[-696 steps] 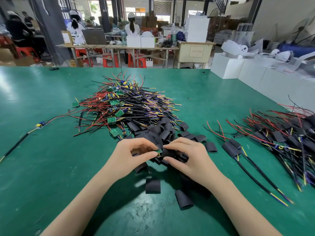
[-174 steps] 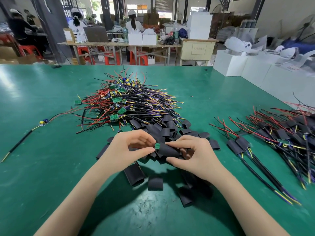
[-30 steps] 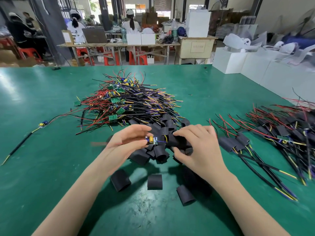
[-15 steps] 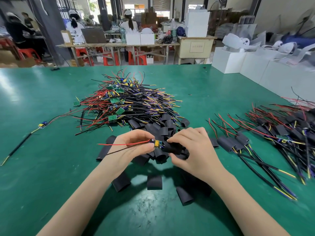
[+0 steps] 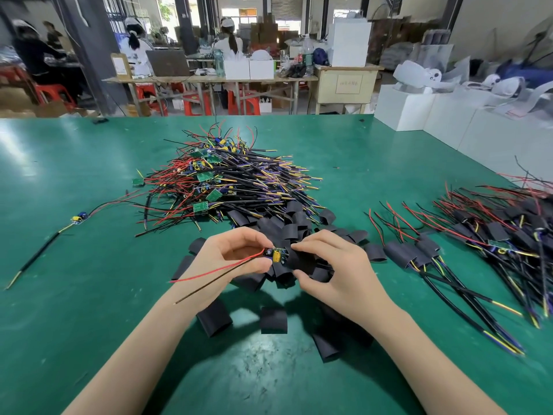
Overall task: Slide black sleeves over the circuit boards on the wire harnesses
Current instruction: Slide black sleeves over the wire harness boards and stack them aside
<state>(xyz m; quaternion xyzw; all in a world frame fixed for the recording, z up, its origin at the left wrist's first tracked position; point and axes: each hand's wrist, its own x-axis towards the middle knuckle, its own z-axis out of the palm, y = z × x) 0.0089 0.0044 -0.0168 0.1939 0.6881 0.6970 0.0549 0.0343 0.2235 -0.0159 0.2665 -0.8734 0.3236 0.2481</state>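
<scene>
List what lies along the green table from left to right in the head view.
Lone harness → unsleeved pile → left hand → right hand → sleeved pile.

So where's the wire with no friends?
In the head view, that lone harness lies at the table's far left, well left of the big wire pile.

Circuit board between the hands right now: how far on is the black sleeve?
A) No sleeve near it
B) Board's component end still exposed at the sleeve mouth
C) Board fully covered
B: the circuit board shows its yellow part bare beside the black sleeve gripped by the right hand; the left hand pinches the board end.
</scene>
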